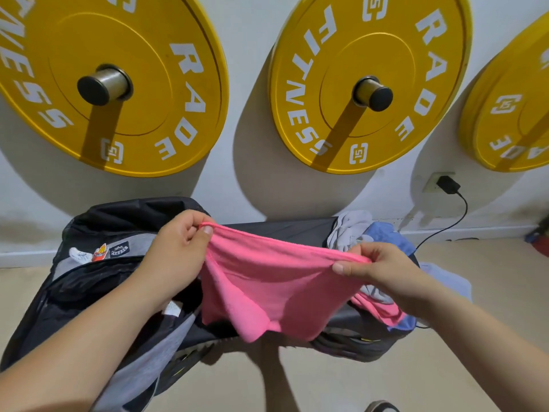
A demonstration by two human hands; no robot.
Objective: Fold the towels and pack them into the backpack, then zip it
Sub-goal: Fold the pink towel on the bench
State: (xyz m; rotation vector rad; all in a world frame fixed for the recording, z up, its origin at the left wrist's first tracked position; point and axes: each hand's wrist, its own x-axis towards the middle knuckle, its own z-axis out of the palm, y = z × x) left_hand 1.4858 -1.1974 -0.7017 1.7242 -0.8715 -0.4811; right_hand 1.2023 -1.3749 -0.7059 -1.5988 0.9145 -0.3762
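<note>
While edge-pinched between left hand (178, 245) and right hand (377, 266), pink towel (276, 286) aloft above backpack (98, 281).

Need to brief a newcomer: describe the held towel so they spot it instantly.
Below the yellow weight plates, beside the black backpack, left hand and right hand pinch a pink towel by its top edge. Unlike the grey towel and blue towel heaped at right, it hangs stretched.

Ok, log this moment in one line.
left hand: pinches pink towel; right hand: same; towel: hanging, unfolded; backpack: below left hand; other towels: heaped right
</note>
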